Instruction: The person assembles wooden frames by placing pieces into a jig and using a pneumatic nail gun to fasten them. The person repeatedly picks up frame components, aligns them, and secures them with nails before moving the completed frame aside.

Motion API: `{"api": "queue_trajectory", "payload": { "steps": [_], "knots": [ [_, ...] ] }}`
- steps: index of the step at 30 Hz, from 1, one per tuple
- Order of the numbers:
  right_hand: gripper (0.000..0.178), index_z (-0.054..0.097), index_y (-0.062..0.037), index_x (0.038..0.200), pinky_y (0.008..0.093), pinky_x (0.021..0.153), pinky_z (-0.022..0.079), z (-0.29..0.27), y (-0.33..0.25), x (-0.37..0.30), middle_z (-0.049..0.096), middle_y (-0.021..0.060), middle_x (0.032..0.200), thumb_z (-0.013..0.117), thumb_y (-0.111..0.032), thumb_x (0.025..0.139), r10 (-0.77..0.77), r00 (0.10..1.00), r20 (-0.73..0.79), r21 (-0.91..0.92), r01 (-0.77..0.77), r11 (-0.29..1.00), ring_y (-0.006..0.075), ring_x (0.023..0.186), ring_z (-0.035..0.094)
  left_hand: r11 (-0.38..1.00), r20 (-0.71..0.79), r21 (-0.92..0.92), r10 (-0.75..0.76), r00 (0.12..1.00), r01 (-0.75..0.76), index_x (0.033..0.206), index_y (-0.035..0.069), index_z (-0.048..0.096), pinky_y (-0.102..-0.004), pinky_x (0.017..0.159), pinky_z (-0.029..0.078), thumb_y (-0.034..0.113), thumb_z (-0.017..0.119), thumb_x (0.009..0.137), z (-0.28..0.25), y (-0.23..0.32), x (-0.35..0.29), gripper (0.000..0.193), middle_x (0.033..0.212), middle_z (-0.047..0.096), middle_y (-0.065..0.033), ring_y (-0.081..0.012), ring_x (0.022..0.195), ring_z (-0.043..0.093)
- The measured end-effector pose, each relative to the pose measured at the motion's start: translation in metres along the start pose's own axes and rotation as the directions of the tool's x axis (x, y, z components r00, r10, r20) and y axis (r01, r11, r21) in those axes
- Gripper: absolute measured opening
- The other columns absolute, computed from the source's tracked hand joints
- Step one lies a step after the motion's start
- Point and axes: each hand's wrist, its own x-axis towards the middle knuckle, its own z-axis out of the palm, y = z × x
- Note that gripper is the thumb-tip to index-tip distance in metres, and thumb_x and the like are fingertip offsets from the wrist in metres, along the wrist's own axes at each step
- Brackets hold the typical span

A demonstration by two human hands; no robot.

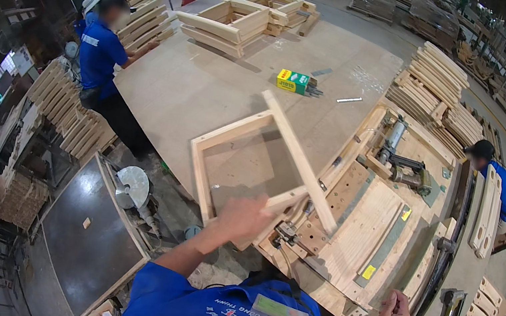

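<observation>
A pale wooden frame (234, 129) lies at the near edge of the large table, tilted toward the work jig on its right. One long bar (297, 156) of it reaches past the corners, and its near end overlaps the jig. My left hand (243, 219), slightly blurred, is closed on the near rail of this frame. Over the jig's near right part is my right hand (393, 315), apart from the frame, with its fingers curled together. Whatever those fingers hold, if anything, is hidden.
The jig (352, 226) carries clamps and a nail gun (409, 175). Another nail gun (450, 314) lies at the right. A green-yellow box (292, 81) and stacked wooden frames (243, 24) rest on the table (159, 74). Co-workers stand left (99, 53) and right (505, 189).
</observation>
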Motion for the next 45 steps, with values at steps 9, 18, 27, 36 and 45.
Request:
{"api": "queue_trajectory", "payload": {
  "steps": [9,18,27,36,45],
  "knots": [
    [0.020,0.070,0.0040,0.111,0.0237,0.061,0.041,0.028,-0.024,0.000,0.060,0.0014,0.077,0.064,-0.014,0.106,-0.081,0.988,0.133,-0.103,0.095,0.990,0.0070,0.068,0.053,0.877,-0.803,0.132,-0.179,0.568,0.463,0.128,0.007,0.065,-0.0506,0.094,0.049,0.026,0.068,0.096,-0.068,-0.207,0.104,0.037,0.114,0.067,-0.0169,-0.0375,0.111,0.062],
    [0.017,0.070,0.0053,0.110,0.0240,0.067,0.046,0.028,-0.006,-0.073,0.064,0.0037,0.081,0.064,-0.009,0.103,0.055,0.997,0.051,-0.038,-0.053,0.998,0.0076,0.072,0.056,0.966,-0.737,0.108,0.237,0.633,-0.236,0.117,0.005,0.069,-0.0520,0.104,0.045,0.024,0.067,0.095,-0.005,-0.037,0.154,0.029,0.123,0.066,-0.0170,-0.0369,0.120,0.059],
    [0.031,0.069,-0.0065,0.120,0.0527,0.087,0.054,-0.029,0.028,-0.172,0.073,0.0188,0.106,0.066,-0.030,0.100,0.209,0.969,0.134,-0.334,-0.155,0.930,0.0402,0.105,0.068,0.629,-0.386,-0.226,0.643,0.661,-0.744,0.117,-0.001,0.071,-0.0443,0.094,0.054,0.016,0.061,0.105,0.136,0.177,0.045,0.023,0.109,0.073,-0.0196,-0.0366,0.105,0.069],
    [0.033,0.070,-0.0081,0.123,0.0458,0.096,0.055,-0.215,0.092,-0.330,0.072,0.0169,0.115,0.067,-0.023,0.094,0.337,0.711,-0.618,-0.245,-0.581,0.776,0.0367,0.109,0.068,0.381,-0.106,-0.437,0.878,0.468,-0.815,0.105,-0.005,0.071,-0.0409,0.088,0.053,0.011,0.066,0.102,0.203,0.309,-0.062,0.016,0.100,0.073,-0.0164,-0.0319,0.094,0.068],
    [0.033,0.066,-0.0111,0.121,0.0518,0.095,0.054,-0.419,0.210,-0.462,0.068,0.0158,0.121,0.069,-0.013,0.088,0.451,0.329,-0.830,-0.409,-0.908,-0.092,0.0368,0.115,0.066,0.125,0.011,-0.436,0.991,0.133,-0.891,0.102,-0.001,0.072,-0.0420,0.082,0.053,0.010,0.068,0.098,0.230,0.374,-0.137,0.012,0.096,0.072,-0.0171,-0.0351,0.090,0.069]
  ]
}}
